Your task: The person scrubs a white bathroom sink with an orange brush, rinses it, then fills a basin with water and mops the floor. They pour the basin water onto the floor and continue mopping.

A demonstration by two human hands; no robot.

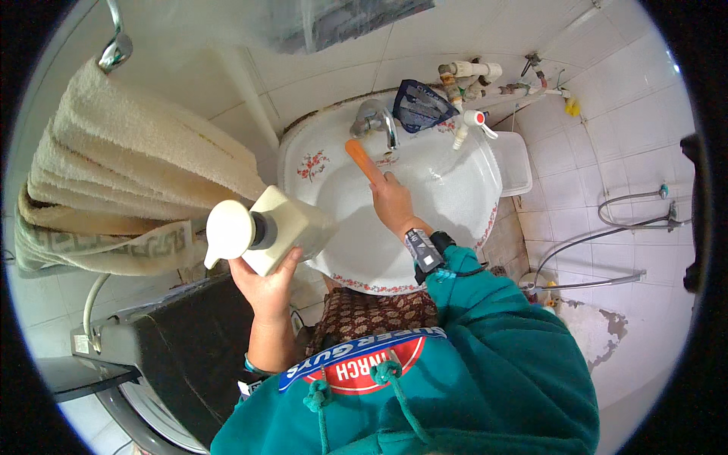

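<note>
My left hand [273, 284] grips a cream pump bottle [284, 227] by its side, left of the sink; the broad white pump head points toward the lower left. Over the basin, my right hand [392, 202] is closed on an orange, rounded-end object [362, 158], perhaps a brush handle; its other end is hidden by the hand. The object's tip lies just below the chrome faucet [375, 119]. Beneath both hands is the white ceramic sink [364, 244], with red flower patterns along its rim.
A dark blue pouch [422, 107] lies on the sink's back edge, beside a white tap with a red cap [472, 120]. Beige towels [131, 170] hang at the left above a dark-covered washing machine [182, 335]. A translucent container [512, 164] is right of the sink.
</note>
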